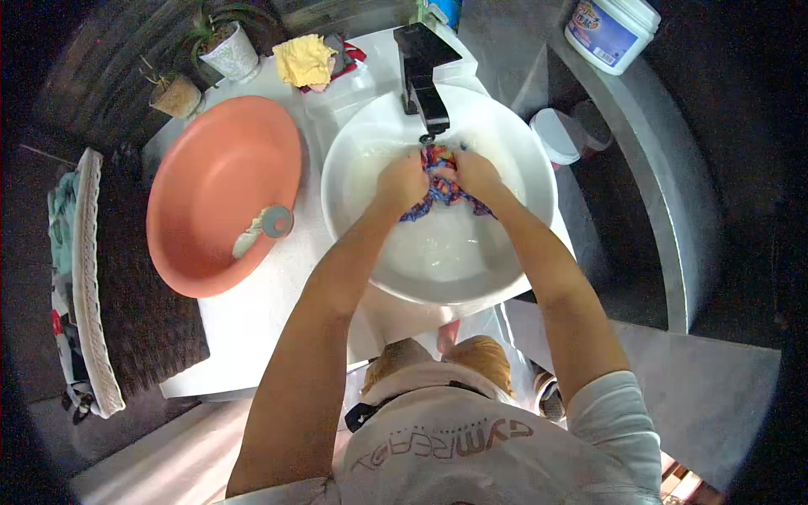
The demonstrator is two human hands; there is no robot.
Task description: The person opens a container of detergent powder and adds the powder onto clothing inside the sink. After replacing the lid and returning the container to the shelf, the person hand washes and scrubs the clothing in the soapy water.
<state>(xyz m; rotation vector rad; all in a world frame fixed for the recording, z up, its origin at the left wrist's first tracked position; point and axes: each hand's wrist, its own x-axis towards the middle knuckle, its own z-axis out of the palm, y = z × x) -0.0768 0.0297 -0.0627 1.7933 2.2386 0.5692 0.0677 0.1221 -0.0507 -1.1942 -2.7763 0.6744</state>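
White shirt (497,459), arms (307,316) outstretched, both hands (404,179) close together on patterned cloth (444,190).

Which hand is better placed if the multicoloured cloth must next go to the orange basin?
Probably the left hand: it is nearer to the orange basin, while the right hand is farther across the white sink. Both hands grip the multicoloured cloth, so neither is free.

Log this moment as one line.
left hand: holding patterned cloth | right hand: holding same cloth | cloth: in white basin, below black faucet | orange tub: beside basin
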